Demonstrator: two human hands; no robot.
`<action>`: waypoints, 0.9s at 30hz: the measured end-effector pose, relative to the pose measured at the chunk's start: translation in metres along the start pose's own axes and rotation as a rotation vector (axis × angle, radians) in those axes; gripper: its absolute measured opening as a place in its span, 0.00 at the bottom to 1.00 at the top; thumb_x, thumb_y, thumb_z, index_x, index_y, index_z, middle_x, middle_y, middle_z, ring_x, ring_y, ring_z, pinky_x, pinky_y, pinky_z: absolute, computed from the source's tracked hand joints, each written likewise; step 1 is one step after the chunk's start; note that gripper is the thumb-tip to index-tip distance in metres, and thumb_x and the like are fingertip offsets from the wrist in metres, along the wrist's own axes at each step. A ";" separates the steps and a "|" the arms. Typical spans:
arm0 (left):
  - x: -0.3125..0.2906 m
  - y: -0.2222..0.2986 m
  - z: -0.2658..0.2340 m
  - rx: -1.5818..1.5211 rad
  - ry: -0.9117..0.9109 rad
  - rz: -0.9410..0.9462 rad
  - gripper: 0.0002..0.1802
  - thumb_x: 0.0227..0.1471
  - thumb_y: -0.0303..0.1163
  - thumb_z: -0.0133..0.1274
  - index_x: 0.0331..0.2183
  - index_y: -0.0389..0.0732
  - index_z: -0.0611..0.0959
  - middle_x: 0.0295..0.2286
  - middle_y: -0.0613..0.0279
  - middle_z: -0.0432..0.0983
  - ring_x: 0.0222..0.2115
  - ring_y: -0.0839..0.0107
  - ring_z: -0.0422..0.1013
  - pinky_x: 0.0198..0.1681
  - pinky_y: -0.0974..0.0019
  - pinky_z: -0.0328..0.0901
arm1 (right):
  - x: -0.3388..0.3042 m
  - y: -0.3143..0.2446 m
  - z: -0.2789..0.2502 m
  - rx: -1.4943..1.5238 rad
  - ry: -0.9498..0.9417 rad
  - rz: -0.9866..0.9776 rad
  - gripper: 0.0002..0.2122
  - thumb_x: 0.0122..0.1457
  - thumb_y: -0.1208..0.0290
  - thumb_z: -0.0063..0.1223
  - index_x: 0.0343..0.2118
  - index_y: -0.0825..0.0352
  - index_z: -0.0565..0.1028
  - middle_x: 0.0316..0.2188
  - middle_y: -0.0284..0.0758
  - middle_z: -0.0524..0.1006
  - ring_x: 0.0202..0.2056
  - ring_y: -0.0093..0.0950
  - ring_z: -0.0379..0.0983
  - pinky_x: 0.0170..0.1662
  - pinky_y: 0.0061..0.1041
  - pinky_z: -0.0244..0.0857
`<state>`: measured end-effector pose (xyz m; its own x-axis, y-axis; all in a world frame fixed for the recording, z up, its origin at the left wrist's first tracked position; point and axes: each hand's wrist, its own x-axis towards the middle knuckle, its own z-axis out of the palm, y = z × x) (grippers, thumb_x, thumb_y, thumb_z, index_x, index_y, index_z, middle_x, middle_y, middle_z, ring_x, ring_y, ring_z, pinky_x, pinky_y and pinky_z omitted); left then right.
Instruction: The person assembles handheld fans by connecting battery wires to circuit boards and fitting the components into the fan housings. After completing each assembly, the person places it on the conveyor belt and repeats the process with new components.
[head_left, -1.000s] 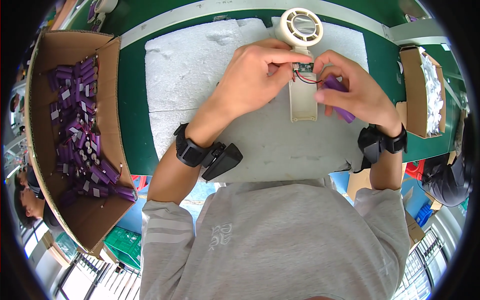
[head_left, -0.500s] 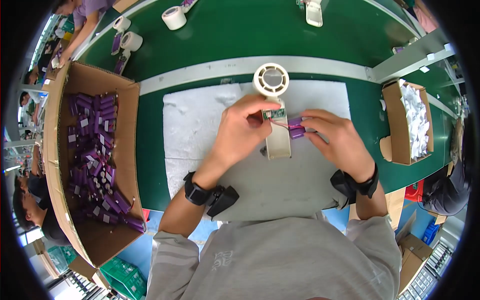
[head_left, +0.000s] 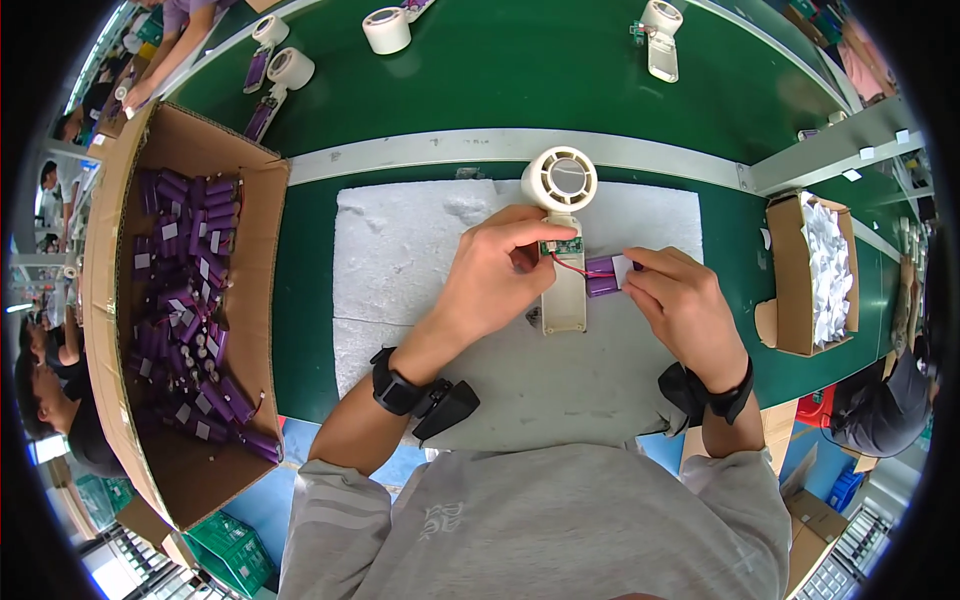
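Note:
A white handheld fan [head_left: 565,310] lies on the foam sheet, its round head pointing away from me and its handle casing uncovered. Within the handle sits a small green circuit board [head_left: 566,246]. My left hand [head_left: 495,268] is closed on the handle beside the board, thumb and forefinger at its edges. Just right of the handle, my right hand [head_left: 685,300] pinches a purple battery pack [head_left: 601,285] by its right end. A white patch [head_left: 622,271] shows on the pack near my fingertips. Thin red wires [head_left: 568,264] run between the board and the pack.
On my left stands a deep cardboard box [head_left: 262,300] of purple battery packs. A smaller carton [head_left: 790,290] at right holds white pieces. Beyond the pale rail [head_left: 420,148], several fans, one of them a white fan [head_left: 662,50], lie on the green surface. Other people work at the sides.
The battery pack has turned in my right hand, so its white patch now shows. My left hand keeps its hold on the fan. The whole view has shifted slightly.

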<state>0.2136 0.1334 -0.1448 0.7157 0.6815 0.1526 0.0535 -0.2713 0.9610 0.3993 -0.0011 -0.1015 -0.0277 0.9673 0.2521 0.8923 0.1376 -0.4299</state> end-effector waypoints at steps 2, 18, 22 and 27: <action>0.000 0.000 0.000 0.008 0.003 -0.001 0.19 0.42 0.16 0.52 0.39 0.41 0.84 0.39 0.58 0.77 0.30 0.72 0.75 0.32 0.73 0.70 | 0.000 -0.001 0.002 0.006 0.003 0.007 0.05 0.47 0.82 0.62 0.26 0.75 0.76 0.38 0.40 0.79 0.31 0.35 0.75 0.34 0.30 0.71; 0.000 -0.005 0.003 0.010 0.017 -0.032 0.20 0.42 0.18 0.53 0.39 0.43 0.85 0.40 0.58 0.76 0.30 0.74 0.75 0.32 0.74 0.70 | -0.002 -0.008 0.011 -0.167 0.022 -0.058 0.04 0.46 0.83 0.59 0.24 0.75 0.74 0.38 0.41 0.79 0.32 0.35 0.75 0.34 0.29 0.72; 0.001 -0.004 0.003 0.004 0.014 -0.031 0.20 0.42 0.18 0.53 0.39 0.43 0.85 0.39 0.59 0.76 0.30 0.74 0.74 0.33 0.74 0.70 | 0.001 -0.004 0.013 -0.191 0.033 -0.052 0.03 0.46 0.83 0.58 0.23 0.75 0.74 0.36 0.42 0.80 0.31 0.36 0.76 0.33 0.29 0.72; 0.001 -0.004 0.000 0.012 0.004 -0.010 0.19 0.42 0.18 0.53 0.39 0.42 0.85 0.38 0.61 0.77 0.29 0.74 0.74 0.33 0.74 0.69 | 0.004 0.003 0.003 0.076 0.024 0.096 0.05 0.48 0.83 0.58 0.20 0.75 0.72 0.33 0.42 0.80 0.28 0.37 0.76 0.32 0.30 0.72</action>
<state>0.2142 0.1347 -0.1485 0.7126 0.6867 0.1436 0.0694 -0.2727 0.9596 0.4008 0.0036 -0.1046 0.0679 0.9715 0.2272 0.8535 0.0614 -0.5175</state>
